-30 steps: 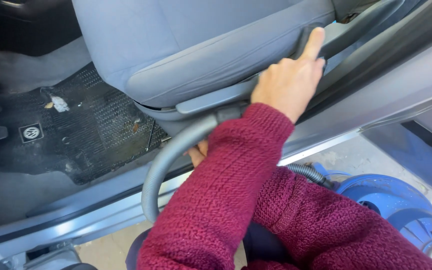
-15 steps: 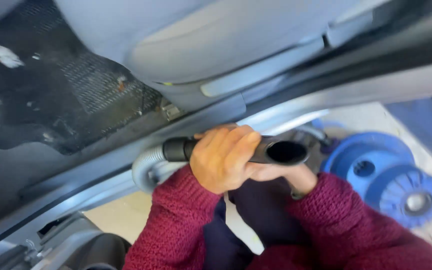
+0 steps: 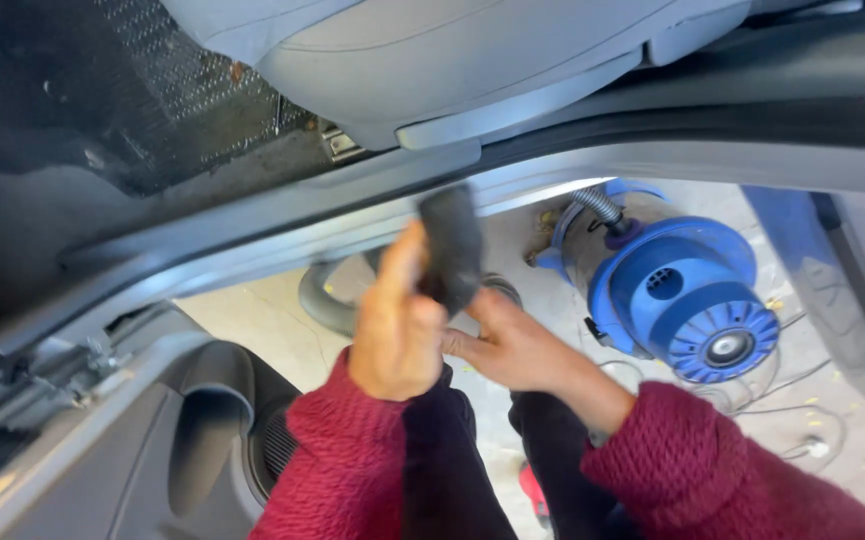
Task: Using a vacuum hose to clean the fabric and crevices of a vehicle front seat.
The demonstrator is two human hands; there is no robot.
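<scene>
Left hand: my left hand (image 3: 397, 330) is wrapping closed around the blurred black nozzle (image 3: 452, 245), thumb up along its side.
Right hand: my right hand (image 3: 512, 345) is lying half open, its fingers touching the nozzle's lower end.
Nozzle: it is sitting between both hands, just below the grey door sill (image 3: 282, 215).
Hose: the grey hose (image 3: 324, 300) is curving at nine o'clock of my hands.
Vacuum: the blue canister vacuum (image 3: 687, 290) is lying at three o'clock.
Seat: the grey seat (image 3: 432, 60) is at twelve o'clock.

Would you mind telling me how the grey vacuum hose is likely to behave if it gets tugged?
The grey vacuum hose curves loosely below the door sill, so it probably bends rather than staying stiff. It appears to lead towards the blue vacuum cleaner, which looks rounded, so a hard tug might drag or tip it.
</scene>
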